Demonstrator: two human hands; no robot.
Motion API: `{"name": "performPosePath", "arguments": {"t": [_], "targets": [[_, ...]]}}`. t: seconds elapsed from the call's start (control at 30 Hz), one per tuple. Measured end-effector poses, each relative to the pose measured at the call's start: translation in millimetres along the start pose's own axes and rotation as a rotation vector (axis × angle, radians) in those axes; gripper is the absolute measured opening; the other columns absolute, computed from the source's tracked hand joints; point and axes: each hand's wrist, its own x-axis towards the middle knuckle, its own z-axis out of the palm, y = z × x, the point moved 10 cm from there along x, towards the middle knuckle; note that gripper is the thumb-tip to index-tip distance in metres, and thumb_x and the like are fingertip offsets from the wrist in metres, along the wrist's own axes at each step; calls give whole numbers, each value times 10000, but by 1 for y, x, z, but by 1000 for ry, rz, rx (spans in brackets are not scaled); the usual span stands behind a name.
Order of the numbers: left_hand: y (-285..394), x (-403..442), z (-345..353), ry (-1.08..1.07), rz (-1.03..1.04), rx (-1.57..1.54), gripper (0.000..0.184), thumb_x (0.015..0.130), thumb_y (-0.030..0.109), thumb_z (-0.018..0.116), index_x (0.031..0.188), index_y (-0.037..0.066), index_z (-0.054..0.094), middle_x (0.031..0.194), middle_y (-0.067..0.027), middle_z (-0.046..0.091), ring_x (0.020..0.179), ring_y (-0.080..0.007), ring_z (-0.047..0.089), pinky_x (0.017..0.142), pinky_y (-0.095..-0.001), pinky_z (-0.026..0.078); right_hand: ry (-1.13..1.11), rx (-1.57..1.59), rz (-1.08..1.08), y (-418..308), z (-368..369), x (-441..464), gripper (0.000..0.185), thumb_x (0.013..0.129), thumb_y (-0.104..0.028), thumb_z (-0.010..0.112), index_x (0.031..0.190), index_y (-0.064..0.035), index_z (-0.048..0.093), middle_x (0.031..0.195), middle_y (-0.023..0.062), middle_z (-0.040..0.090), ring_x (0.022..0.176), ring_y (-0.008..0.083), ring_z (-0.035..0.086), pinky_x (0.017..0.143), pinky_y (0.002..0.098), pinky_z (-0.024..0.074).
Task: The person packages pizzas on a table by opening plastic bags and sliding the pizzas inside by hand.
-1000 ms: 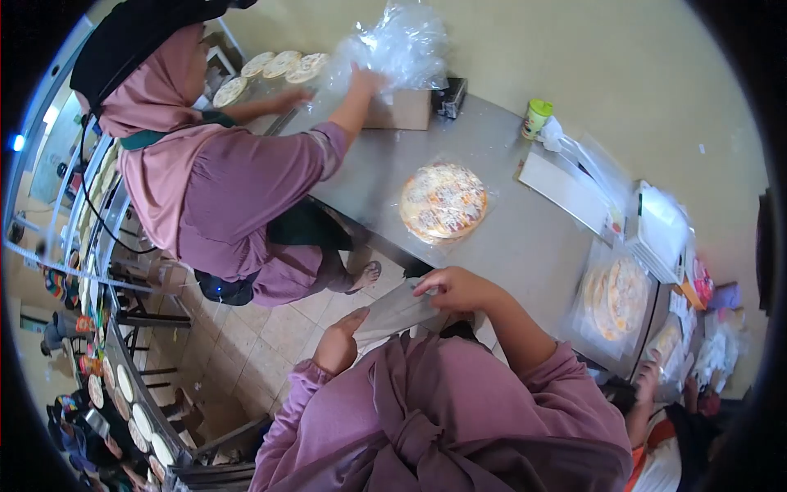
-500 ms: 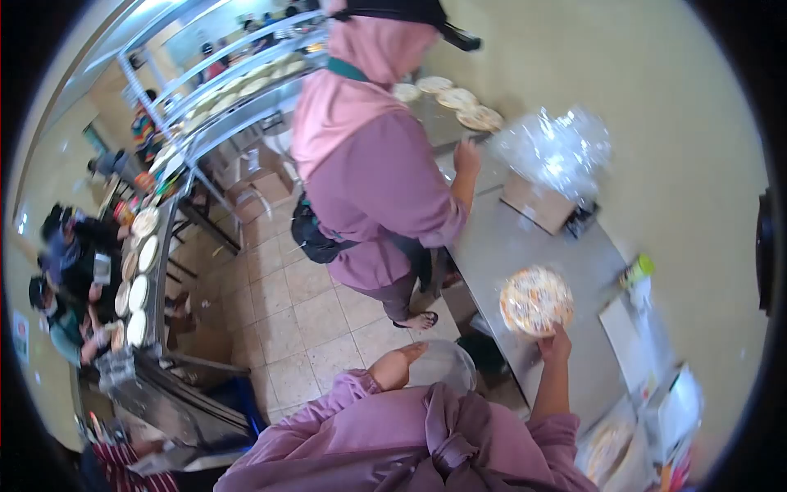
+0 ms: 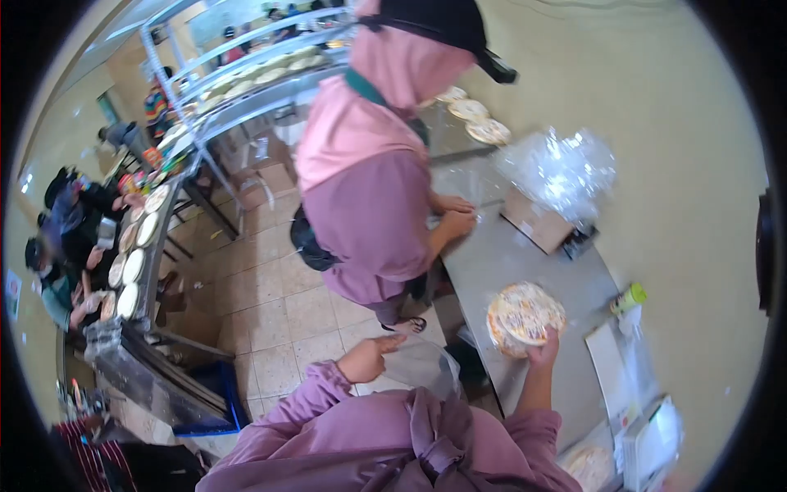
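My left hand is closed on the edge of a clear plastic bag, which hangs over the floor in front of my body. At the steel table my right hand grips the near edge of a round topped pizza, with the thumb on top. Another pizza edge shows beneath it at the lower left. The fingers under the pizza are hidden.
A co-worker stands ahead at the table, both hands near its edge. Beyond are a cardboard box with plastic bags on top, a green cup and more pizzas. Other people work at a rack on the left.
My right hand has left the bag and taken hold of the pizza on the table. My left hand still has the bag. The view has swung left, and the co-worker's hands have come off the plastic.
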Motion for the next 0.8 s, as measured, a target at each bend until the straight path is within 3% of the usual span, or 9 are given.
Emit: {"name": "performPosePath", "arguments": {"t": [0.07,0.1,0.13,0.2,0.33,0.37,0.43,0.63,0.8], "targets": [[10,3,-9,-19,-14,49,681,611,-187,382,1274,-32,376,1299,-177,412,1132,-289,486,813,-335,491,-51,162,-88,-48,35,-7,494,769,-95,518,1234,-11,374,1197,201,467,1100,352,475,945,490,388],[18,6,-14,-8,-7,-34,688,612,-191,378,1279,-21,377,1282,-184,427,1125,-290,492,808,-322,489,14,-217,-89,5,-35,-3,528,758,-77,528,1248,15,355,1208,200,459,1117,345,462,953,469,386],[26,8,-19,2,-8,-115,696,612,-195,374,1283,-10,378,1266,-191,441,1117,-291,498,802,-309,488,327,529,276,-32,9,-13,543,755,-76,539,1251,34,348,1196,201,474,1089,337,487,934,456,407],[39,11,-23,-15,-77,-286,695,641,-210,341,1300,7,364,1319,-161,385,1140,-282,474,759,-292,506,402,594,304,-53,-2,-25,534,768,-47,518,1264,34,336,1216,207,461,1089,324,491,931,449,410],[63,23,-28,-65,-37,-301,680,665,-209,306,1303,18,367,1330,-158,365,1162,-271,454,763,-292,508,321,815,-58,-163,31,-46,598,847,-429,423,1288,-32,347,1254,212,426,1128,353,450,933,460,402],[73,27,-30,-53,-26,-306,676,673,-206,292,1306,20,362,1337,-151,357,1166,-273,448,767,-296,509,349,813,-78,-179,51,-51,598,847,-429,423,1288,-32,347,1254,212,426,1128,353,450,933,460,402],[83,39,-34,-28,37,-309,681,682,-204,277,1320,28,338,1353,-135,340,1176,-284,435,773,-303,509,31,814,-57,-206,114,-48,664,841,-552,333,1291,-65,357,1270,205,414,1136,359,438,922,467,408],[153,97,-3,-31,228,-212,719,656,-211,292,1327,43,331,1361,-139,331,1177,-293,435,789,-306,499,451,1034,-12,-139,36,-112,625,856,-523,327,1269,-57,382,1267,189,423,1125,350,444,913,474,413],[195,168,70,-10,594,221,751,639,-194,331,1349,45,284,1333,-171,365,1203,-294,413,870,-323,443,495,1042,-77,-151,-3,-154,620,857,-521,328,1267,-60,385,1266,185,426,1125,349,445,912,475,413]]}}
